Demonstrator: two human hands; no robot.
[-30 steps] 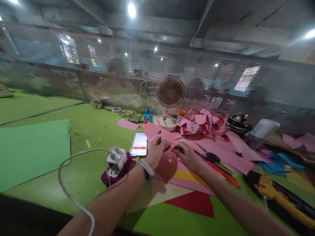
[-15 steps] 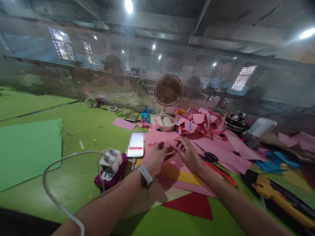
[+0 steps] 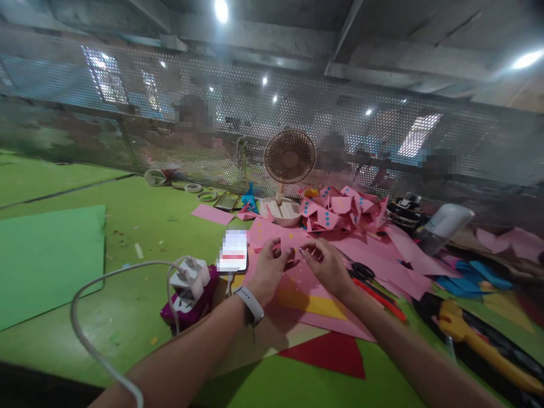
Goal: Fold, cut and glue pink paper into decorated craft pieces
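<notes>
Over layered pink paper sheets (image 3: 352,243), my left hand (image 3: 271,269) hovers with its thumb and fingers apart and nothing visible between them. Just right of it, my right hand (image 3: 327,266) has its thumb and fingertips drawn together; whatever they pinch, if anything, is too small to make out. The two hands are separated by a narrow gap. Beneath them lie a yellow paper strip (image 3: 312,303) and a dark red paper piece (image 3: 334,354). Folded pink paper pieces with blue dots (image 3: 340,209) are heaped beyond my right hand.
A phone (image 3: 233,252) and a purple power strip with white plugs (image 3: 191,283) sit left, with a cable looping forward. Scissors (image 3: 363,271), a red-orange tool (image 3: 382,300) and a yellow-handled tool (image 3: 467,334) lie right. A fan (image 3: 290,157) stands behind, before a perforated screen.
My hands were close together at a small pink paper piece; they have moved slightly apart, and that piece no longer shows between them. My left fingers have spread.
</notes>
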